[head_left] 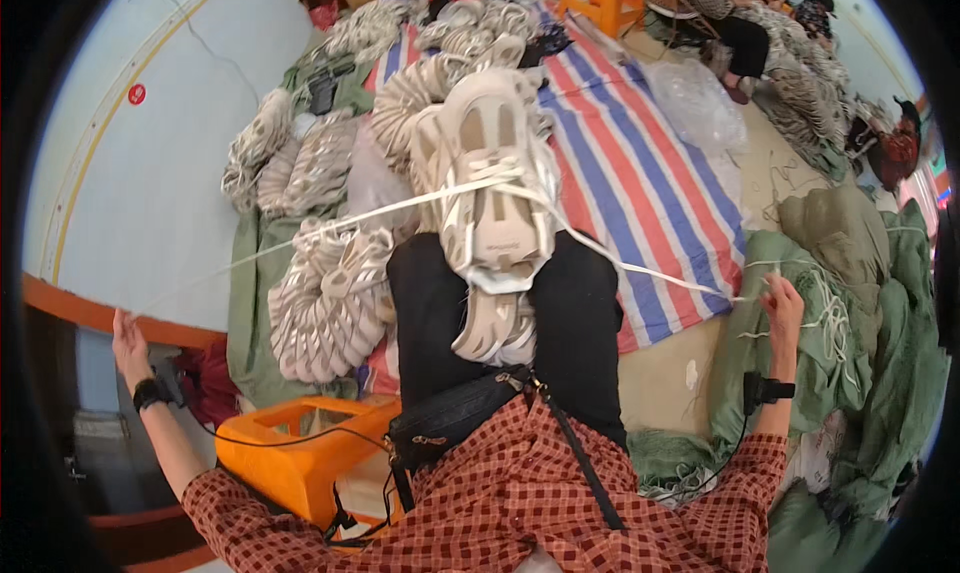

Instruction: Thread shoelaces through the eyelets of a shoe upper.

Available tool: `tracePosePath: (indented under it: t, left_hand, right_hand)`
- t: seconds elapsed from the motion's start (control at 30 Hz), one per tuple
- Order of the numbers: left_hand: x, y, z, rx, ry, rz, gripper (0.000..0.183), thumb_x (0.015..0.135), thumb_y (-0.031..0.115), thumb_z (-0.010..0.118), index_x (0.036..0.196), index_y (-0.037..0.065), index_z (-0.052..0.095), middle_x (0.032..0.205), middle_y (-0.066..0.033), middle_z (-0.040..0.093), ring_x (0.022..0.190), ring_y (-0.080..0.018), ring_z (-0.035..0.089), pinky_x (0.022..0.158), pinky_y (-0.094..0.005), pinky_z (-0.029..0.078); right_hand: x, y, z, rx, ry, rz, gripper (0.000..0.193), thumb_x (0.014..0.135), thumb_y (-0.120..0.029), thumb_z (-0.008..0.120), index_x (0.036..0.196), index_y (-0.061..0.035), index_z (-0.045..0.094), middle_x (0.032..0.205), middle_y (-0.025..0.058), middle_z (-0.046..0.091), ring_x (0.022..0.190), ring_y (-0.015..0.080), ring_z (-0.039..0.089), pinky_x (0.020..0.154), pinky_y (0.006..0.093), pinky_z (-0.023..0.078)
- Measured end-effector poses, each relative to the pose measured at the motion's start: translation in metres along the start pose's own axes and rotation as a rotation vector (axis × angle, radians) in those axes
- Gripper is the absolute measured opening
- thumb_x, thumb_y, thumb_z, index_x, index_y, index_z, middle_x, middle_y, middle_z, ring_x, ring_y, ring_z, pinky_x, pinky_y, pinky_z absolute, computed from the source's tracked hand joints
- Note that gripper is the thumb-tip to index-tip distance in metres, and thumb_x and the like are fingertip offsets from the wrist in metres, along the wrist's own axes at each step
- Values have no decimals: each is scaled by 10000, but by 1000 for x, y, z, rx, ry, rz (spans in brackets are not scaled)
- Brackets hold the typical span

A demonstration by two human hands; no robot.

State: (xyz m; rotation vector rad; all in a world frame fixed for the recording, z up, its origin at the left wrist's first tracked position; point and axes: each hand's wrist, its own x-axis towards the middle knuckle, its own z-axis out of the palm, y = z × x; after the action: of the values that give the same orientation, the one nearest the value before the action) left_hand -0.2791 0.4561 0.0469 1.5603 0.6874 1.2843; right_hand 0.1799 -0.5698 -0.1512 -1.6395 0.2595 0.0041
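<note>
We've got a beige shoe upper (500,223) propped b/w the knees, toe pointing away, past the near edge of the black bag (455,420) on the lap and close to the near edge of the striped sheet (640,193). White lace (440,194) crosses at its top eyelets, one tail out to each side; L tail runs approx. straight, R tail bends a bit.

L hand (129,345): thumb + fingertips pressed tog., pinching the L tail's end; contact is tiny in view. R hand (784,311): fingers curled, fingertips pinching the R tail's end, w/ no wide gap we can see. Both hands well apart, far out from the upper.

More uppers tucked under it on the lap. Coiled pile of uppers (320,323) at the sheet's near L corner, other piles along its L edge. Clear plastic (700,103) at its R edge. Orange stool (262,460) just L of the lap, green sacks (900,373) near the R hand. Seated co-worker (745,43) beyond the sheet's far R corner.
</note>
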Motion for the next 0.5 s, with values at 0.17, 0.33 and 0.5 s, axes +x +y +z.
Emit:
tracePosePath:
  t: [0.17,0.33,0.5]
  left_hand:
    - [-87,-36,197,-1,-256,-324,239,954,187,552,1145,56,612,1056,-10,630,803,-74,549,667,-202,442]
    - [-263,42,364,25,-742,-460,162,962,159,533,1069,62,606,907,8,617,706,-56,546,596,-182,428]
    - [-315,61,417,-97,-884,-374,87,896,84,608,950,16,610,732,-11,600,624,-65,575,561,-201,453]
  right_hand:
    - [-56,-88,197,80,-403,-63,230,919,-200,629,981,17,674,765,-10,567,657,64,516,637,233,484]
    - [-91,-134,304,78,-650,-238,198,928,-200,620,961,-12,672,829,0,623,659,43,495,606,213,427]
    - [-89,-136,335,31,-707,-175,201,910,-222,646,892,-27,690,774,-33,630,593,25,470,528,192,381]
